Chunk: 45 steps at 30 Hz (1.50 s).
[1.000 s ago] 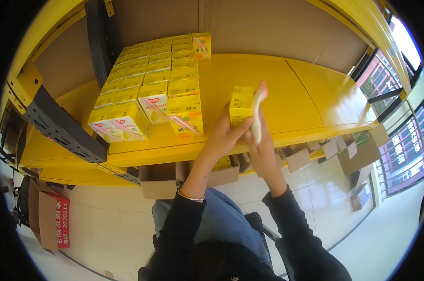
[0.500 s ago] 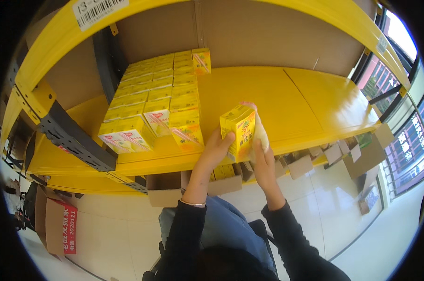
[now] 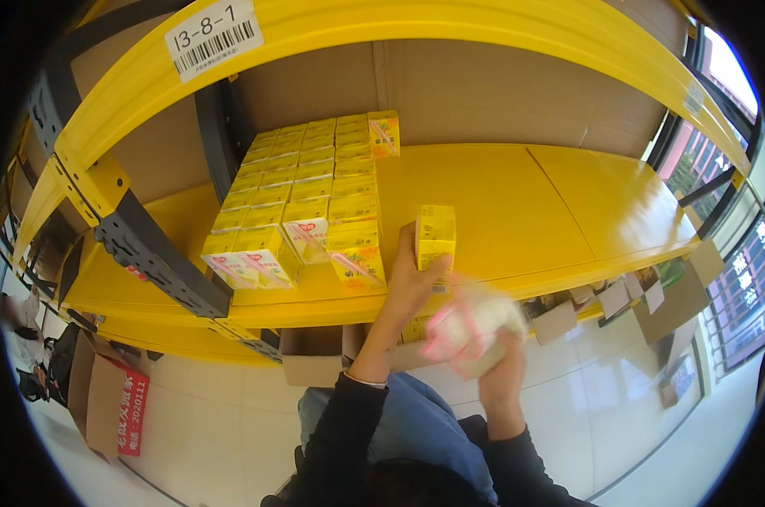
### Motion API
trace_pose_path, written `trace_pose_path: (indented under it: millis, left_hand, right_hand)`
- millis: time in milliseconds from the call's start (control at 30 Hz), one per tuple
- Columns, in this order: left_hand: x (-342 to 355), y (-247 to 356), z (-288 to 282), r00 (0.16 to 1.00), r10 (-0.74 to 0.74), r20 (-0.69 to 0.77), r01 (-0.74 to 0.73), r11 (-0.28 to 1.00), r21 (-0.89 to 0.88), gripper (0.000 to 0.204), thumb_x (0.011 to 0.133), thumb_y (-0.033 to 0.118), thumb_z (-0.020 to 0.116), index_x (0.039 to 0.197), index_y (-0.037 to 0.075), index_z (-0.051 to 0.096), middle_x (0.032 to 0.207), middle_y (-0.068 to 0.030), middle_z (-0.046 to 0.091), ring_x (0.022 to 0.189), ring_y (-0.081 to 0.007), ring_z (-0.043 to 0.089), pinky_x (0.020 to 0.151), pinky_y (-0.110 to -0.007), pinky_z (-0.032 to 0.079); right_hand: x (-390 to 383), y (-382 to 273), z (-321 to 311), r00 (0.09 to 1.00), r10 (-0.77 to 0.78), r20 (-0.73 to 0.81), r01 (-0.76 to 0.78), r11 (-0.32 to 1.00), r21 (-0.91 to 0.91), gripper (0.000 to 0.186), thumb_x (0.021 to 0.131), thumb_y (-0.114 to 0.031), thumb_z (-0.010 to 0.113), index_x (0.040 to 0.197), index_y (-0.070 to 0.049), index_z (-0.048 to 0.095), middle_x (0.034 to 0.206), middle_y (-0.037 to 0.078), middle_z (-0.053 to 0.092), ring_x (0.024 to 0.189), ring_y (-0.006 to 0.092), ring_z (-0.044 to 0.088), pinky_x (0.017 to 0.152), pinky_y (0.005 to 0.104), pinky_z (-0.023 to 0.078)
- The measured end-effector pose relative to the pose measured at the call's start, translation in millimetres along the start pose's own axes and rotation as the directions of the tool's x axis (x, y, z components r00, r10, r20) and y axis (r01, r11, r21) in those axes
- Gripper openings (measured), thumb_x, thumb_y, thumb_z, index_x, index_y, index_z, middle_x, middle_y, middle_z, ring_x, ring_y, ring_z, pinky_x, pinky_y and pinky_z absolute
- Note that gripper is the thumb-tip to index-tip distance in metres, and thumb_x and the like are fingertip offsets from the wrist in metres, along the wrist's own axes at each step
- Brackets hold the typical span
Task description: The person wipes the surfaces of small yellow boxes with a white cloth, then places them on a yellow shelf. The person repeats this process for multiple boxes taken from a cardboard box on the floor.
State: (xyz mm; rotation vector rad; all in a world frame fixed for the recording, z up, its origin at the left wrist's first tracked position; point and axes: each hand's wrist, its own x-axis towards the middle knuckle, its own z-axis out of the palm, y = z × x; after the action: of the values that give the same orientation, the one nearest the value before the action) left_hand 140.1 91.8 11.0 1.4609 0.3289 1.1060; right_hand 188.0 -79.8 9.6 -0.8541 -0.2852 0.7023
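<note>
My left hand (image 3: 409,283) is closed around a small yellow drink carton (image 3: 437,230), raised over the shelf's front edge with a narrow side toward me. Lower and to the right, a white cloth with pink edging (image 3: 477,325) hangs bunched and smeared by motion. My right hand (image 3: 502,380) grips this cloth, apart from the carton. To the left of my left hand, several rows of similar cartons (image 3: 313,169) stand packed together on the yellow shelf (image 3: 484,198). Some have straws in clear wrap on their sides.
A yellow beam (image 3: 450,21) with a label crosses above, and a dark metal post (image 3: 158,258) stands at left. Open cardboard boxes (image 3: 311,359) sit below the shelf's front edge. A box with a red panel (image 3: 103,406) is on the floor at left.
The cloth has come away from the carton, moving down with my right hand. My left hand has turned the carton from its printed front to a narrow side. The view has shifted slightly.
</note>
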Motion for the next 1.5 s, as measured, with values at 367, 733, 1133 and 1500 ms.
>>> trace_pose_path:
  millis: [367,733,1133,1500]
  left_hand:
    - [3.5,-10.3,3.3,0.999,0.046,-0.017,-0.045,0.998,0.045,0.068,0.081,0.023,0.070,0.126,-0.002,0.026,0.119,-0.0137,0.045,0.111,-0.0201,0.047,0.095,-0.033,0.039]
    - [2.3,1.5,4.3,0.979,0.204,0.000,-0.199,0.956,0.216,0.047,0.087,0.025,0.055,0.124,0.002,0.035,0.118,-0.0164,0.047,0.109,-0.0247,0.049,0.092,-0.034,0.040]
    - [-0.5,-16.4,13.1,0.992,0.032,-0.123,0.007,0.952,0.305,0.056,0.090,0.019,0.049,0.137,-0.005,0.029,0.128,-0.0249,0.036,0.116,-0.0341,0.036,0.101,-0.041,0.027]
    - [82.0,-59.6,31.2,0.802,0.082,-0.592,0.182,0.910,0.373,0.063,0.084,0.024,0.048,0.130,-0.015,0.029,0.126,-0.0364,0.034,0.121,-0.0464,0.029,0.104,-0.049,0.021]
  right_hand:
    - [30.3,-3.3,16.1,0.849,-0.337,0.406,0.527,0.584,-0.617,0.050,0.085,0.002,0.037,0.135,0.001,0.036,0.128,0.016,0.046,0.121,0.0251,0.041,0.100,0.0335,0.032]
    - [24.4,20.3,50.2,0.649,-0.302,0.699,0.760,0.299,-0.577,0.055,0.085,-0.003,0.036,0.139,0.004,0.026,0.146,0.027,0.019,0.134,0.0417,0.022,0.107,0.0415,0.022]
    - [123.1,19.8,36.0,0.719,-0.447,0.532,0.675,0.269,-0.687,0.048,0.087,-0.013,0.056,0.131,-0.004,0.040,0.117,0.023,0.053,0.095,0.0389,0.057,0.075,0.0398,0.048]
    - [202.1,36.4,80.2,0.882,-0.243,0.404,0.460,0.255,-0.850,0.042,0.082,-0.033,0.060,0.120,-0.015,0.054,0.091,0.019,0.064,0.082,0.0375,0.062,0.070,0.0443,0.049]
